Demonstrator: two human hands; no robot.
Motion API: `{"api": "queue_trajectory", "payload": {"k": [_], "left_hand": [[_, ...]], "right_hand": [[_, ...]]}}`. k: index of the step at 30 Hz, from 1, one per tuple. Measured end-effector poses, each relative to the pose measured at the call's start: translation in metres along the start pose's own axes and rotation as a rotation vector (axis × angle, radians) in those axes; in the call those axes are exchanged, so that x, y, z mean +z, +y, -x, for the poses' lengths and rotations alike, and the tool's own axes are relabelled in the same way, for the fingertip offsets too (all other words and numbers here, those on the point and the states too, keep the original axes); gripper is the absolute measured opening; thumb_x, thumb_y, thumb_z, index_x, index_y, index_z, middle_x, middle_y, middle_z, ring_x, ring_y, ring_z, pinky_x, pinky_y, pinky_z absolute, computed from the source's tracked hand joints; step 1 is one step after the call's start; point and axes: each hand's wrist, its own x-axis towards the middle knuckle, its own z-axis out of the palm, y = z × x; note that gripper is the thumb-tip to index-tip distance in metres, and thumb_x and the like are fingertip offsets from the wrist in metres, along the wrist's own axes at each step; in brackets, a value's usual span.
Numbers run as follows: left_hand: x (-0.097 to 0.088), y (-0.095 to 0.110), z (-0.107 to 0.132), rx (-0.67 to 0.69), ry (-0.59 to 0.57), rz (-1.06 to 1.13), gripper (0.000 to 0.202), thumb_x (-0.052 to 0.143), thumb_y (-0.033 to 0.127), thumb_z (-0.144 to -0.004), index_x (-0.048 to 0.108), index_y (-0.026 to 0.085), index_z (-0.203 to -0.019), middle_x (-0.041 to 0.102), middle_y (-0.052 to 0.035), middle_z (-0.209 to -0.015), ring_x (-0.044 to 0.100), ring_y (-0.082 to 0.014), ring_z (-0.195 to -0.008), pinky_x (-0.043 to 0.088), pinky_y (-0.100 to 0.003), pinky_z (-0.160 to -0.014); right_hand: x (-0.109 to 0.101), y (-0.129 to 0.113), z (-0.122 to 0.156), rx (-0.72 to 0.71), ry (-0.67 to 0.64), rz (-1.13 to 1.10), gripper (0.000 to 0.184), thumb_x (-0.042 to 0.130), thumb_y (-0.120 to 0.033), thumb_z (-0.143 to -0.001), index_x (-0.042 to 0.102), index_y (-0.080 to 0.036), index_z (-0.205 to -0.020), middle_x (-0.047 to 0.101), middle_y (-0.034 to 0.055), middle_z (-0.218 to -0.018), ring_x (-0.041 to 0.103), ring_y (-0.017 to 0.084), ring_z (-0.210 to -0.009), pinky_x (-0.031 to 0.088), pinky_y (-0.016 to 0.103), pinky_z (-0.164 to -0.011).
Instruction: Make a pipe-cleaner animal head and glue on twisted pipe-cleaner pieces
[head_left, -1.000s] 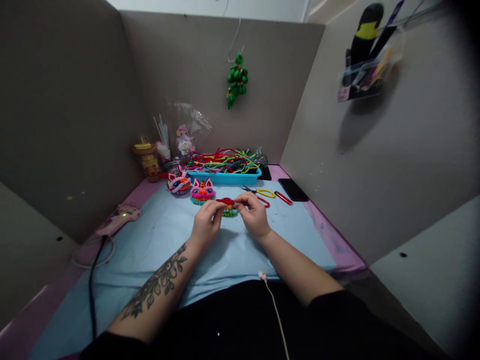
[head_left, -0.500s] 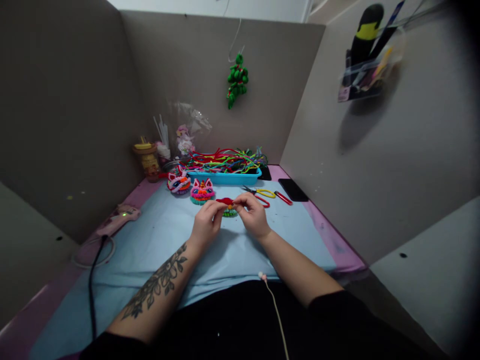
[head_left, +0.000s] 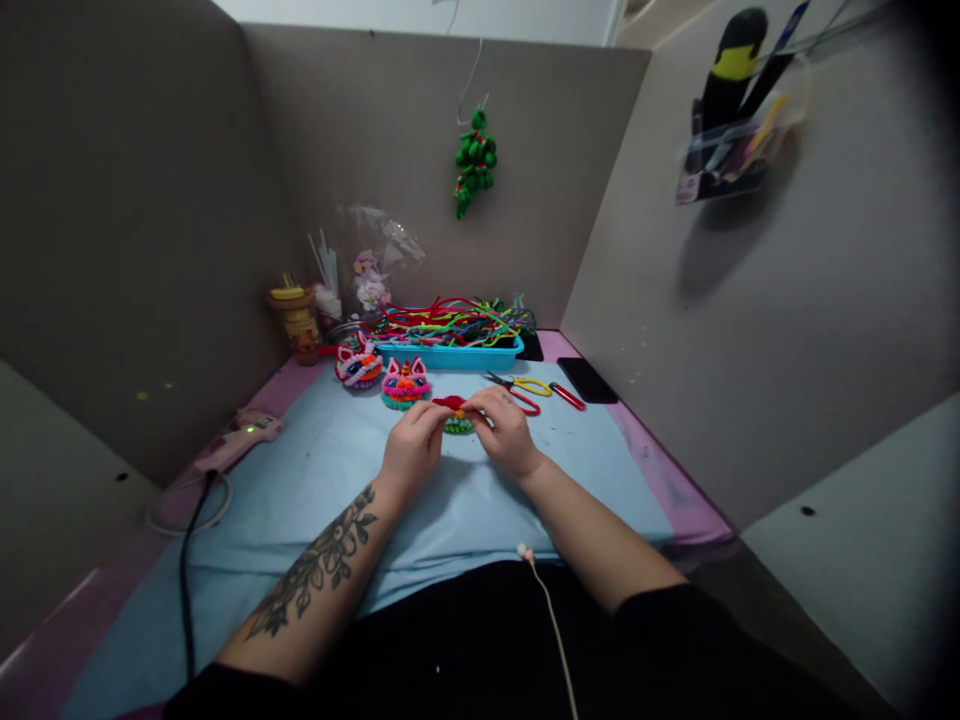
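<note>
Between my hands is a small fuzzy craft piece (head_left: 459,425), red on top with orange and green below, seemingly made of pipe cleaners. My left hand (head_left: 414,440) pinches its left side, and my right hand (head_left: 504,432) pinches its right side with thumb and forefinger. Fingers cover part of it. Just beyond my left hand stands a pink, orange and teal animal head (head_left: 406,386) of the same fuzzy material. A similar animal head (head_left: 358,366) sits farther left. Behind my right hand lie pliers (head_left: 529,388) with yellow and red handles.
A blue tray (head_left: 450,357) heaped with coloured pipe cleaners stands at the back. A red-handled tool (head_left: 568,396) and a black phone (head_left: 587,380) lie right. At left is a pink glue gun (head_left: 244,438) with a black cable. An earphone (head_left: 527,553) hangs near the front edge.
My right hand's fingers have shifted slightly left over the craft piece. My left hand stays almost in the same place, and the other things have not moved.
</note>
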Motion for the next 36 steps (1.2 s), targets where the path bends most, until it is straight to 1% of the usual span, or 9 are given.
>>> {"api": "queue_trajectory", "payload": {"k": [6,15,21,26,29,31,36], "left_hand": [[-0.001,-0.001,0.0,-0.002,-0.029,-0.053,0.019,0.045,0.013,-0.087,0.062,0.018,-0.093,0.062,-0.0062,-0.086,0.06,-0.0153,-0.079,0.048,-0.027,-0.073],[0.001,-0.003,0.0,-0.017,-0.055,-0.063,0.02,0.043,0.012,-0.087,0.061,0.018,-0.094,0.061,-0.0061,-0.087,0.059,-0.015,-0.081,0.048,-0.027,-0.075],[0.001,-0.002,0.0,-0.063,-0.059,-0.001,0.017,0.044,0.015,-0.088,0.06,0.018,-0.093,0.061,-0.0053,-0.087,0.058,-0.0143,-0.081,0.047,-0.027,-0.076],[0.001,-0.002,-0.001,-0.073,-0.03,0.035,0.016,0.045,0.016,-0.088,0.06,0.018,-0.092,0.061,-0.0049,-0.086,0.058,-0.014,-0.081,0.047,-0.027,-0.076],[0.001,-0.002,-0.001,-0.079,-0.027,0.038,0.016,0.045,0.016,-0.088,0.06,0.018,-0.092,0.061,-0.0048,-0.086,0.058,-0.0142,-0.082,0.047,-0.027,-0.076],[0.001,-0.002,-0.001,-0.08,-0.03,0.032,0.016,0.045,0.017,-0.088,0.06,0.018,-0.092,0.061,-0.0046,-0.086,0.058,-0.0143,-0.082,0.047,-0.027,-0.076],[0.001,-0.002,0.0,-0.065,-0.047,0.009,0.017,0.044,0.016,-0.088,0.06,0.018,-0.093,0.061,-0.0055,-0.087,0.058,-0.0147,-0.082,0.047,-0.027,-0.076]], "right_hand": [[0.0,0.002,-0.001,-0.05,-0.05,0.108,0.014,0.048,-0.02,-0.086,0.062,-0.022,-0.09,0.061,0.0066,-0.085,0.052,0.021,-0.086,0.044,0.038,-0.08],[0.003,0.003,0.001,-0.041,-0.027,0.147,0.014,0.05,-0.022,-0.087,0.064,-0.021,-0.09,0.062,0.0064,-0.085,0.053,0.02,-0.084,0.044,0.037,-0.079],[0.005,0.002,-0.001,0.033,0.006,0.04,0.012,0.055,-0.021,-0.084,0.065,-0.022,-0.089,0.064,0.0052,-0.083,0.056,0.02,-0.085,0.045,0.036,-0.077],[0.006,-0.001,-0.001,0.132,0.006,-0.059,0.019,0.058,-0.02,-0.079,0.062,-0.022,-0.098,0.064,0.0053,-0.092,0.056,0.018,-0.086,0.046,0.031,-0.071],[0.005,-0.003,-0.001,0.191,0.028,-0.107,0.012,0.057,-0.021,-0.08,0.062,-0.02,-0.091,0.061,0.0052,-0.088,0.055,0.016,-0.081,0.046,0.029,-0.067],[0.004,-0.005,-0.002,0.206,0.043,-0.131,0.008,0.055,-0.021,-0.081,0.061,-0.019,-0.085,0.06,0.0047,-0.084,0.055,0.016,-0.077,0.045,0.028,-0.066],[0.001,-0.007,-0.004,0.201,0.04,-0.137,0.01,0.053,-0.02,-0.082,0.059,-0.019,-0.075,0.058,0.0034,-0.075,0.054,0.017,-0.077,0.043,0.03,-0.071]]}}
